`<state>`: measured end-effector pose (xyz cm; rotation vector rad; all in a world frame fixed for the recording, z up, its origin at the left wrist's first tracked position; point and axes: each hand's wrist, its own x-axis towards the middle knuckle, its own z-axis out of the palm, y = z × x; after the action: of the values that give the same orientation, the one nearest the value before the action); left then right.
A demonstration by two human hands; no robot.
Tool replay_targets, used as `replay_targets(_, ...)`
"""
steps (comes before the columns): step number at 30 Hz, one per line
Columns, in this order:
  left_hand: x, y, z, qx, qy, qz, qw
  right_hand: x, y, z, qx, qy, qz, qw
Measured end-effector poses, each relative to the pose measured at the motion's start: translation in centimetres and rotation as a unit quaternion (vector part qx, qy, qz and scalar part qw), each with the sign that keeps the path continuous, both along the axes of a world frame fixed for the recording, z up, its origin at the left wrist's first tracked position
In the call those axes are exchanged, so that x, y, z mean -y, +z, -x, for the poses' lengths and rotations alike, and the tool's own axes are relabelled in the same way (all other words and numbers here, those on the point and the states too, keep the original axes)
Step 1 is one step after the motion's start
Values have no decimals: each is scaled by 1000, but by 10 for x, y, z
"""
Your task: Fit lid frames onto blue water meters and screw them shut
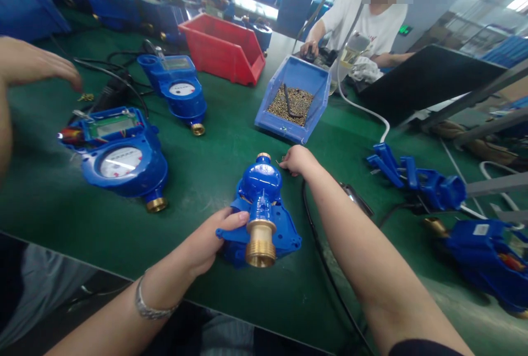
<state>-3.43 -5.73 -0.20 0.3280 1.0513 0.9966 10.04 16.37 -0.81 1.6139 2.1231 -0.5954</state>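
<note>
With the left hand point(211, 236), gripping an upturned blue meter point(263, 196), probably for steadiness. With the right hand point(298, 160), pinching narrowly at tiny metal pieces point(283, 158); cannot tell if holding any. Just beyond that hand, likely for easy reach, a blue bin point(318, 102) of brass bits point(299, 103).

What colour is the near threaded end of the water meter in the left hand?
The near threaded end is shiny brassy gold; the head view shows it best.
</note>
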Motion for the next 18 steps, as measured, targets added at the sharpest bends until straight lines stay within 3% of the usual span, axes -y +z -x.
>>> replay_targets(10, 1, -5, 1, 3, 5, -17, 1000, 14, 2, 19, 19, 49, -58, 997)
replay_targets(14, 1, -4, 0, 1, 7, -9, 1000, 23, 7, 8, -37, 32, -80, 996)
replay_targets(18, 2, -2, 0, 1, 18, 1, 1000, 46, 27, -19, -152, -2, -57, 987)
